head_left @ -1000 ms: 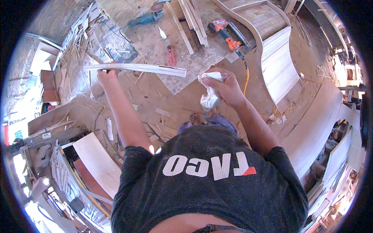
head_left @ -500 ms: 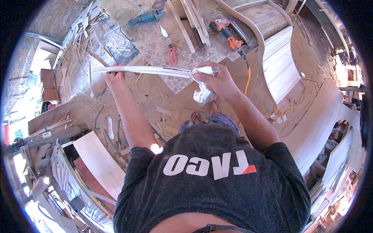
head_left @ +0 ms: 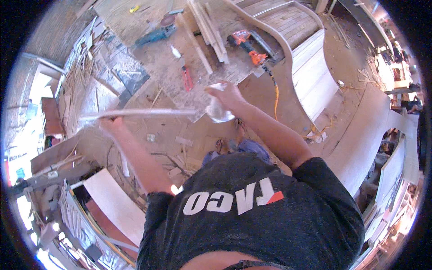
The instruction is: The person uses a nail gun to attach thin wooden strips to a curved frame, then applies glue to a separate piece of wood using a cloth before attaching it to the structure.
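My left hand point(head_left: 111, 122) is closed around a long pale wooden strip point(head_left: 153, 112), gripping it close to its left end. The strip lies nearly level across the view and is blurred by motion. In my right hand point(head_left: 228, 96) is a crumpled white plastic bag point(head_left: 218, 111), which hangs below the fingers. What the bag contains cannot be made out. A gap separates the strip's right end from the bag. Just beyond, on the floor, lie red-handled pliers point(head_left: 186, 78) and a white pointed thing point(head_left: 175, 51).
A blue angle grinder point(head_left: 155, 36), several wooden battens point(head_left: 209, 33) and an orange nail gun point(head_left: 252, 47) with a yellow hose point(head_left: 276, 99) lie ahead. At right stands a curved slatted wooden piece point(head_left: 312, 67); nearer is a bent plywood sheet point(head_left: 360, 135). Wood scraps litter the left.
The strip's right end has come away from the bag in my right hand. My left hand has moved left and nearer with the strip; the view has shifted slightly.
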Demonstrator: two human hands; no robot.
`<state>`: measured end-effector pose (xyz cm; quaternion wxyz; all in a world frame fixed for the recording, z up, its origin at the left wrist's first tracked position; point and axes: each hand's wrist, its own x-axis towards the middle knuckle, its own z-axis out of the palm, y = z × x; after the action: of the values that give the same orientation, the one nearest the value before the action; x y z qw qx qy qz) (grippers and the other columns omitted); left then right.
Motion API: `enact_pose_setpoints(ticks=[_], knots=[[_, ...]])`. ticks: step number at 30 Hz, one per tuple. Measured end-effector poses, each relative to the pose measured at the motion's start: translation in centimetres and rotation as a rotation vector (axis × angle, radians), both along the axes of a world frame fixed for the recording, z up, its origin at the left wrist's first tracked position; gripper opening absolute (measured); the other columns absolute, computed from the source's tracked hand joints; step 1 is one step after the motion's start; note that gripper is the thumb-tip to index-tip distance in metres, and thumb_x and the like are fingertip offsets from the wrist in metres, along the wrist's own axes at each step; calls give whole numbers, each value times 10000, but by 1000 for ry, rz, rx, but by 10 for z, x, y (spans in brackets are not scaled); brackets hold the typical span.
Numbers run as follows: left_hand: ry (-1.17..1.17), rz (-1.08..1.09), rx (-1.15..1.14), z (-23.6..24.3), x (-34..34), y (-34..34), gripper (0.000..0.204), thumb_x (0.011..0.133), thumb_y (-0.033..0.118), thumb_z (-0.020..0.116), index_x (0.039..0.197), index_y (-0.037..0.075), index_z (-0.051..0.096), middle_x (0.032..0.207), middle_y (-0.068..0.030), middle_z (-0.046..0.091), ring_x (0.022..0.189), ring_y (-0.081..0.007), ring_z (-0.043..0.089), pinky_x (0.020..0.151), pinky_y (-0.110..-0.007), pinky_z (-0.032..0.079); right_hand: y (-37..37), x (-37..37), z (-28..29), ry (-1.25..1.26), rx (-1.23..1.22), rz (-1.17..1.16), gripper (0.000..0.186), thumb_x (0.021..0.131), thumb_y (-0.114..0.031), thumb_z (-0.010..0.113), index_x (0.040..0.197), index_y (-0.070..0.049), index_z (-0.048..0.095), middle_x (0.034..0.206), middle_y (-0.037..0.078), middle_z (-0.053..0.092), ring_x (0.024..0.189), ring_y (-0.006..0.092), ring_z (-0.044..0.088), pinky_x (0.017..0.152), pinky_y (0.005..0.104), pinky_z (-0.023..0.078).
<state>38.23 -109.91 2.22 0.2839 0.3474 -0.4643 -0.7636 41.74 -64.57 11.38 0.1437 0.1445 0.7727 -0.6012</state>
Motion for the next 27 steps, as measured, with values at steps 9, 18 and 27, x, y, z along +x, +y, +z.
enact_pose_setpoints(ticks=[9, 18, 27], knots=[[-191, -168, -325, 43, 63, 67, 221, 1032, 196, 509, 1156, 20, 557, 1083, -146, 576, 995, -294, 561, 901, -524, 501, 86, -124, -1, 350, 952, 37, 234, 895, -245, 639, 1031, -61, 690, 1102, 184, 712, 1104, 355, 697, 875, 521, 567], [-279, -324, -447, 52, 36, 162, 276, 1039, 194, 519, 1241, 10, 556, 1187, -157, 569, 1090, -289, 551, 959, -483, 488, 145, -159, -45, 328, 1113, 167, 388, 908, -147, 609, 1273, -54, 515, 1098, 203, 705, 1068, 381, 703, 947, 551, 485], [-261, -370, -520, 65, 31, 168, 340, 1047, 192, 528, 1326, 0, 554, 1290, -168, 562, 1185, -285, 542, 1016, -443, 475, 192, -75, 19, 277, 665, 122, 589, 733, -142, 741, 1244, -65, 459, 1009, 257, 697, 990, 453, 690, 830, 513, 531]])
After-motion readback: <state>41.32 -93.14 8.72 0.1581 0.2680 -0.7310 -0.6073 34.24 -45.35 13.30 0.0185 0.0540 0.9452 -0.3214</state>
